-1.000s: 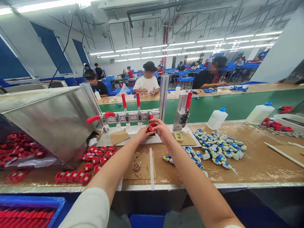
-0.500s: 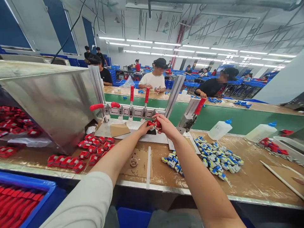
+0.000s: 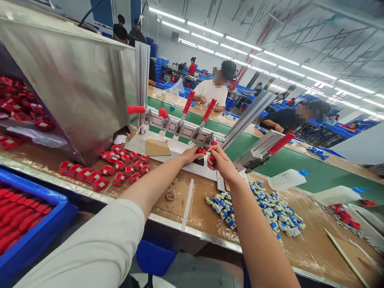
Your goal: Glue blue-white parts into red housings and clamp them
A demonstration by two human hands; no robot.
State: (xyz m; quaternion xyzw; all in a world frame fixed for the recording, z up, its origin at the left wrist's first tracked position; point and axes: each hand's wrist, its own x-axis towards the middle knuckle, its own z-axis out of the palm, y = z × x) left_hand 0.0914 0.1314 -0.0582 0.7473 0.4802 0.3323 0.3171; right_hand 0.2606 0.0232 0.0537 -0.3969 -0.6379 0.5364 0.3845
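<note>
My left hand (image 3: 191,155) reaches to the right end of the clamp fixture, its fingers closed on a small red plastic part (image 3: 201,151) at a dark block (image 3: 199,161). Just to its right, my right hand (image 3: 221,163) is wrapped round the red handle (image 3: 212,157) of a toggle clamp, the handle partly hidden by the fingers. More toggle clamps with red handles (image 3: 188,102) line the metal rail (image 3: 168,122) to the left. A piece of cardboard (image 3: 157,147) lies on the white base plate (image 3: 136,145).
Red parts (image 3: 120,165) lie in rows at left, beside a metal chute (image 3: 90,80) and a blue bin (image 3: 33,236). Blue-and-grey parts (image 3: 279,212) are heaped at right, near plastic bottles (image 3: 288,179). Another clamp (image 3: 258,156) stands right of my forearm. Co-workers sit across the bench.
The view has tilted and shifted. My right hand has moved slightly right and down, away from my left hand, with the clamp handle in it. The left hand stays at the red part.
</note>
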